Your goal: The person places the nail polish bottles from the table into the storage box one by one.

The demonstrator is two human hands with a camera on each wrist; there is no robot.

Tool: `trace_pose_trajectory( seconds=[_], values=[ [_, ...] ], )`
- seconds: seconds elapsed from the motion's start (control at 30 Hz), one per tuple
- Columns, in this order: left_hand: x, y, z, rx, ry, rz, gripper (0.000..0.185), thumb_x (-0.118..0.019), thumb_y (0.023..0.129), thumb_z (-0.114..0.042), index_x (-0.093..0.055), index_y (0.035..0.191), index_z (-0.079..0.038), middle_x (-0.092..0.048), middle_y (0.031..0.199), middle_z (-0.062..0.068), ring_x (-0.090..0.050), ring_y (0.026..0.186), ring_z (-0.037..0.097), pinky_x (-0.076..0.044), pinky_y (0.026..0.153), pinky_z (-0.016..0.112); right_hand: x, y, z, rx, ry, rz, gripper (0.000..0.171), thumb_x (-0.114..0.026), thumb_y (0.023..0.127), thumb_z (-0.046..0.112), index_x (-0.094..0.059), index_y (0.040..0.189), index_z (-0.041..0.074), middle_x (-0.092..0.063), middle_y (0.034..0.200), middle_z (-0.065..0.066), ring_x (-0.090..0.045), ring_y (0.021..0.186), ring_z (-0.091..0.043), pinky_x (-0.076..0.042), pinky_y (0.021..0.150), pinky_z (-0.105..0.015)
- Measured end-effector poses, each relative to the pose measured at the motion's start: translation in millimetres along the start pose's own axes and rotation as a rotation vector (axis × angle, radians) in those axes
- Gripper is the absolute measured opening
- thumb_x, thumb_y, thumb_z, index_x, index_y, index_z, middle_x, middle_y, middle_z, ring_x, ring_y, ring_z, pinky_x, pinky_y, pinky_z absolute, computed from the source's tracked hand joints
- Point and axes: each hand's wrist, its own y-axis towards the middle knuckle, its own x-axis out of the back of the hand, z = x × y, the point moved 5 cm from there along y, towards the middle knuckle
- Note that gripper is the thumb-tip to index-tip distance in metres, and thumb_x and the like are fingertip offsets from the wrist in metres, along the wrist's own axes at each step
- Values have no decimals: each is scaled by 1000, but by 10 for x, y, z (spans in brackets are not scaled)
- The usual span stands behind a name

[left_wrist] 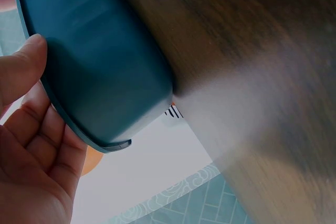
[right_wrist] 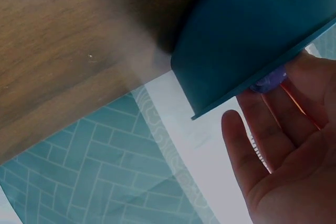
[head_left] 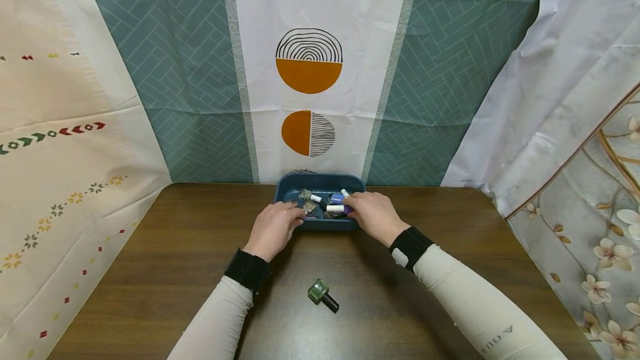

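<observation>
A dark blue plastic bin (head_left: 320, 225) stands at the table's back edge with several nail polish bottles inside. My left hand (head_left: 275, 226) grips the bin's near left rim. In the left wrist view the thumb (left_wrist: 34, 51) lies over the rim, with curled fingers partly hidden behind it. At the bin's right end my right hand (head_left: 372, 213) pinches a purple nail polish bottle (right_wrist: 270, 81) with a white cap, low at the rim. A blue-purple bottle (head_left: 336, 199) and a glittery bottle (head_left: 305, 194) lie in the bin.
A green nail polish bottle (head_left: 318, 290) with a black cap lies on its side on the brown wooden table (head_left: 190, 260), between the forearms and in front of the bin. A patterned curtain (head_left: 310, 149) hangs right behind the bin.
</observation>
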Motion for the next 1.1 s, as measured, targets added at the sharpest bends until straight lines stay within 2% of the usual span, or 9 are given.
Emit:
trace_pose_trajectory(
  seconds=[0.23,0.57,1.1],
  values=[
    [-4,-11,-3,-5,0,-10,10,-87,96,-9,-86,106,-12,-76,94,1,-70,88,26,-57,81,43,-6,54,-7,-8,9,78,25,-89,96,13,-83,120,10,-81,110,-6,-75,94,-25,-62,87,-44],
    [-15,-15,4,0,-2,4,9,-85,98,-10,-86,107,-13,-76,95,1,-70,89,25,-57,83,43,6,135,43,2,-46,192,21,-89,96,17,-85,116,13,-80,106,-4,-75,91,-22,-62,81,-43],
    [-2,1,2,6,4,5,10,-85,98,-11,-86,108,-14,-77,95,1,-69,88,24,-57,82,42,13,175,32,40,-61,201,19,-92,92,16,-86,110,13,-80,101,-3,-72,84,-18,-65,81,-42]
  ],
)
